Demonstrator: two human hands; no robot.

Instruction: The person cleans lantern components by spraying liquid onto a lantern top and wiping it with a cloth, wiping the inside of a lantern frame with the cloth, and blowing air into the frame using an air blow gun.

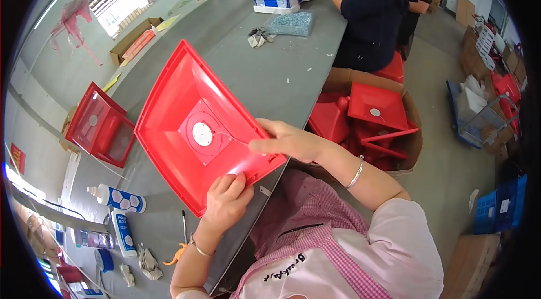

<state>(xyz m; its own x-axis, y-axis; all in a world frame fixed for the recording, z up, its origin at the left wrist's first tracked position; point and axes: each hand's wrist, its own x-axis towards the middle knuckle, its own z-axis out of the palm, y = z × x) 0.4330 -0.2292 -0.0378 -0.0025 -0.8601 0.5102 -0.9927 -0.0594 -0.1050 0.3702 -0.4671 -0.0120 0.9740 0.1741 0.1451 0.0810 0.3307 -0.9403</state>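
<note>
I hold a red square plastic cover (169, 113) tilted up over the table, its hollow inside facing me. A white round disc (202, 134) sits in the middle of it, and a thin white wire runs from there toward the right edge. My left hand (227, 200) is closed on the near rim, fingers curled over the edge. At the right corner my right hand (290, 140) grips the cover, thumb on the inside near the wire and the other fingers mostly hidden behind the rim.
A red lantern-like frame (101, 124) stands at the left. Nearby are a white bottle (124, 198), another bottle (123, 232) and orange-handled scissors (176, 254). Right of the table is a cardboard box (414, 124) of red covers. A co-worker (372, 23) works at the far end.
</note>
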